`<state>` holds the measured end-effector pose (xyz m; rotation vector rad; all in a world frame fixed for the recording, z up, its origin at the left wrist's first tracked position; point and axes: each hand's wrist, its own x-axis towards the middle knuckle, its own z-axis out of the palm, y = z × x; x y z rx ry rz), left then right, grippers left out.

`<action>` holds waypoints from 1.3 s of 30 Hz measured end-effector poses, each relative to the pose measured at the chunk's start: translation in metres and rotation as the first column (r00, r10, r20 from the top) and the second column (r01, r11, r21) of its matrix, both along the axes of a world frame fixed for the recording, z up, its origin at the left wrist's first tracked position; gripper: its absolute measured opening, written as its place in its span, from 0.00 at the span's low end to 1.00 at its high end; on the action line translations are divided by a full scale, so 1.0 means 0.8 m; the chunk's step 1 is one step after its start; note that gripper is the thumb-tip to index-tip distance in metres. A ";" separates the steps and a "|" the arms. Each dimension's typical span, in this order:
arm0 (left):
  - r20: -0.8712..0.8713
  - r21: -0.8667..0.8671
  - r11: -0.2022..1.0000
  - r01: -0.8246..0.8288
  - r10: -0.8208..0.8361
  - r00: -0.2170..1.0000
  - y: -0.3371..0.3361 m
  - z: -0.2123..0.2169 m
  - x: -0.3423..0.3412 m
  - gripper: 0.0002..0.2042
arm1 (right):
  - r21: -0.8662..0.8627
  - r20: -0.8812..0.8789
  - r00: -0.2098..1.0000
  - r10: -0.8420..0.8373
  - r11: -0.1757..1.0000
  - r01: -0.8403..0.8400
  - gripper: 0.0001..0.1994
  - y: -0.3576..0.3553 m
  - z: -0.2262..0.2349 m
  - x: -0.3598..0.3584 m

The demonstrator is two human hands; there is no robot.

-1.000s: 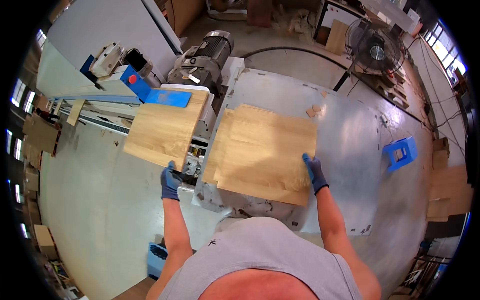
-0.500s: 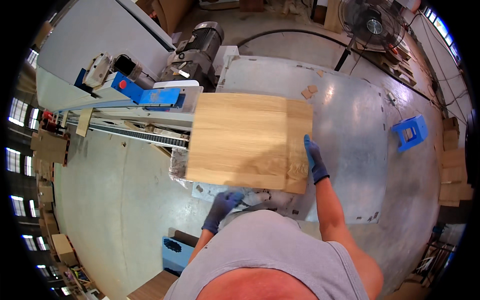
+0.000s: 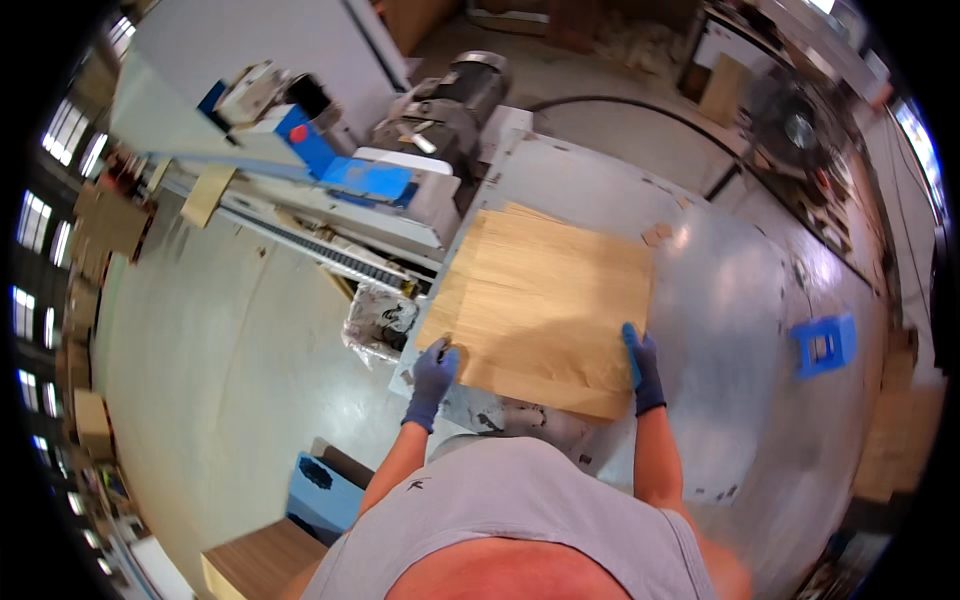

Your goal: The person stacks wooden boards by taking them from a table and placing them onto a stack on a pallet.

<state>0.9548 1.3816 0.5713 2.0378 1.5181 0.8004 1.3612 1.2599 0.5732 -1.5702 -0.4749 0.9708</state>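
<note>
A light wooden panel (image 3: 545, 305) lies flat on the grey metal machine table (image 3: 740, 330). My left hand (image 3: 433, 378), in a blue glove, grips the panel's near left corner. At the near right edge my right hand (image 3: 641, 366), also gloved in blue, presses on the panel with its fingers laid over the top. Both forearms come up from the lower edge past my grey shirt.
A saw or edging machine with blue parts (image 3: 345, 170) and a grey motor (image 3: 445, 105) stands left of the table. A blue plastic piece (image 3: 823, 345) lies on the table's right. Small wood scraps (image 3: 657, 234) sit beyond the panel. A blue bin (image 3: 325, 490) stands on the floor.
The stack now lies back on the metal table instead of toward the machine's fence. My left hand has risen from below to the panel's near left corner. The right hand stayed on its edge.
</note>
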 end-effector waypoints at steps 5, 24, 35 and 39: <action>0.174 -0.185 0.975 -0.126 0.159 0.972 0.018 -0.020 -0.007 0.15 | -0.002 -0.008 1.000 -0.008 1.000 0.008 0.21 -0.008 -0.011 0.006; 0.625 -0.535 0.808 -0.246 0.575 0.528 0.136 0.009 -0.176 0.06 | -0.003 -0.105 0.993 -0.049 0.999 0.049 0.20 -0.012 -0.030 0.012; 0.675 -0.681 0.729 -0.066 0.660 0.331 0.198 -0.014 -0.298 0.30 | -0.344 0.428 0.904 0.022 0.928 0.141 0.29 0.000 -0.006 -0.002; 0.626 -0.746 0.665 -0.036 0.718 0.303 0.217 0.000 -0.324 0.31 | -0.372 0.473 0.881 0.001 0.907 0.199 0.29 0.001 0.029 -0.011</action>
